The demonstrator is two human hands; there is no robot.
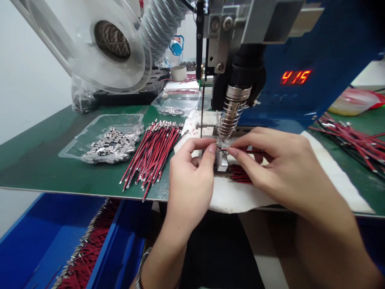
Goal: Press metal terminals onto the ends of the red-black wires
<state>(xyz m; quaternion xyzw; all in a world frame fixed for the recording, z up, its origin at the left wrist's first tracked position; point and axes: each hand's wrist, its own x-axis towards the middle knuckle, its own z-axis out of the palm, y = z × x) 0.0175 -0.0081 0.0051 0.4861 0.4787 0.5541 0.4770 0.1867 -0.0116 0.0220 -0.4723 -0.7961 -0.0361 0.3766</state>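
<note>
At the small metal fixture (222,163) under the machine head, both of my hands meet. My left hand (192,172) is closed in a pinch at the fixture's left side; what its fingertips hold is hidden. On the right, thumb and index finger of my right hand (279,160) pinch a thin red-and-black wire (251,151), whose end points to the fixture. Just above the fingertips is the machine's spring-wrapped tip (233,108). Short red wires (239,174) lie under my right hand, on the white sheet (234,200).
Left of my hands lies a pile of red-and-black wires with metal ends (153,152). A clear tray (75,146) holds small metal cylinders. Below the table edge sits a blue bin (39,224) with more wires. More wires (355,138) lie right; a clear hood (90,48) hangs upper left.
</note>
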